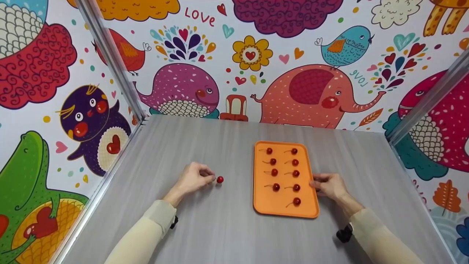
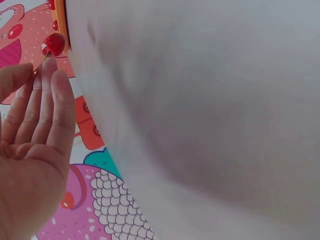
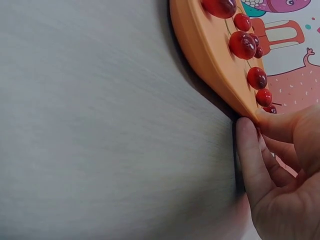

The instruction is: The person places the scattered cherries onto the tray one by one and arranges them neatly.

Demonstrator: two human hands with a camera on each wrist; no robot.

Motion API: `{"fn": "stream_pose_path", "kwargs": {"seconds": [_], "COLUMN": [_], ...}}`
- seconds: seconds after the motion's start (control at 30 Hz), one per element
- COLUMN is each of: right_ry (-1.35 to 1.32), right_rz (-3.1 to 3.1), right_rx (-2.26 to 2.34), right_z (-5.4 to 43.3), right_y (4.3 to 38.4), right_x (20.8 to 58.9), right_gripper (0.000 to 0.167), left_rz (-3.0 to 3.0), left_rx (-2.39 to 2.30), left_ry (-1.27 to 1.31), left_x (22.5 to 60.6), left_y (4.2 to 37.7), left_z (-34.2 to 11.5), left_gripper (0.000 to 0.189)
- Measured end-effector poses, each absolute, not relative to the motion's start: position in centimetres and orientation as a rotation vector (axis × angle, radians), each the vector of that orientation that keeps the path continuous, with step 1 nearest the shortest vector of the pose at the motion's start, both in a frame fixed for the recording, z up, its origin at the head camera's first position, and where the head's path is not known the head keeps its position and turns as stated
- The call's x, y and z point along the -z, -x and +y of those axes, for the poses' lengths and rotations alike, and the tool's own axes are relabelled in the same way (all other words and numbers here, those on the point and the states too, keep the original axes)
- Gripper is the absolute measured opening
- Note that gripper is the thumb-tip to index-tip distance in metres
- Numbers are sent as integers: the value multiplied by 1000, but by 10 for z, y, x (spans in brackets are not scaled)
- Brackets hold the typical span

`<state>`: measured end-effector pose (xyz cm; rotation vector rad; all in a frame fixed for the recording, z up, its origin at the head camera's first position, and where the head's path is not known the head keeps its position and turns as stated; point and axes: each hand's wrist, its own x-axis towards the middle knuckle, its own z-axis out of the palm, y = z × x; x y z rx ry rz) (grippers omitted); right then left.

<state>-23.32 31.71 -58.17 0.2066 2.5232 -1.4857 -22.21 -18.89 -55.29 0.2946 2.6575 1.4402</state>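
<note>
My left hand (image 1: 193, 178) pinches a red cherry (image 1: 220, 179) by its thin stem, left of the tray. The left wrist view shows the stem between thumb and fingertips, with the glossy cherry (image 2: 54, 44) just beyond them. At the right side of the orange tray (image 1: 266, 204), my right hand (image 1: 331, 186) grips the rim. Seen from the right wrist, the thumb lies on the rim and the other fingers are against its outer side. Several stemmed cherries (image 1: 295, 173) lie on the tray in two columns, the right column reaching one cherry lower.
Both hands and the tray are over a grey wood-grain table (image 1: 220, 234). Walls printed with cartoon animals, such as an elephant (image 1: 304, 99), rise behind and at the sides. Metal posts (image 1: 113, 62) stand at the table's back corners.
</note>
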Motion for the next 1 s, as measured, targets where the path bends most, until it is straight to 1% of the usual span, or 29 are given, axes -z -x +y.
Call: {"fn": "stream_pose_path", "kwargs": {"seconds": [0.3, 0.5, 1.0], "right_ry": [-219, -216, -204], "right_rz": [2499, 2483, 2520], "right_rx": [1512, 1527, 1483], "right_z": [317, 316, 316], "right_y": [233, 234, 234], "right_x": [582, 581, 581], "right_gripper": [48, 50, 48], "left_rz": [2519, 2435, 2341], "left_rx": [-1541, -1591, -1563], "left_ry": [-319, -409, -528], "left_x": [554, 556, 562], "left_y": [219, 219, 215], "left_z": [-161, -140, -80], "left_gripper": [5, 8, 9]}}
